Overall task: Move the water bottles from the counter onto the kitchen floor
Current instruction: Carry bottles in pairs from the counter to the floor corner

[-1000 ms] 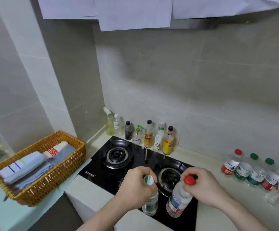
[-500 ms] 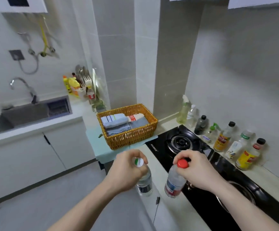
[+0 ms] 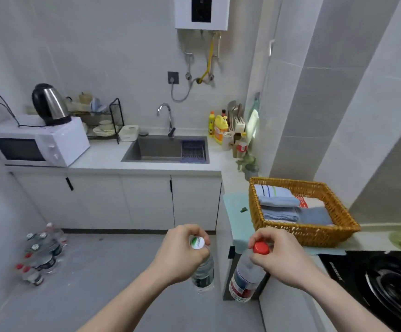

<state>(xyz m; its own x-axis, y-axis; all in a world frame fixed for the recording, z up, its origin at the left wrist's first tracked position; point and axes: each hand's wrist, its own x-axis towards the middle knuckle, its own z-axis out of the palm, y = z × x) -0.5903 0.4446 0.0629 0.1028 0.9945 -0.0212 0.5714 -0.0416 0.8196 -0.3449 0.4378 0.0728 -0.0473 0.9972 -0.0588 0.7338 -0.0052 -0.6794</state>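
My left hand (image 3: pixel 180 254) grips the neck of a clear water bottle with a white and green cap (image 3: pixel 203 274), which hangs over the grey floor. My right hand (image 3: pixel 282 257) holds a second bottle by its red cap (image 3: pixel 245 281); that bottle has a red and blue label and hangs beside the counter's end. Several water bottles (image 3: pixel 40 255) with red and white caps stand grouped on the floor (image 3: pixel 103 271) at the lower left, against the wall.
A wicker basket (image 3: pixel 312 232) with folded towels sits on the counter to the right, with the black gas hob (image 3: pixel 383 286) beyond it. Ahead stand white cabinets (image 3: pixel 122 200), a sink (image 3: pixel 168 149), a microwave (image 3: pixel 36 142) and a kettle (image 3: pixel 48 104).
The view has swung left from the hob and wall to the sink side of the kitchen. Both hands keep their bottles, now held out over the floor. The floor group of bottles came into view.
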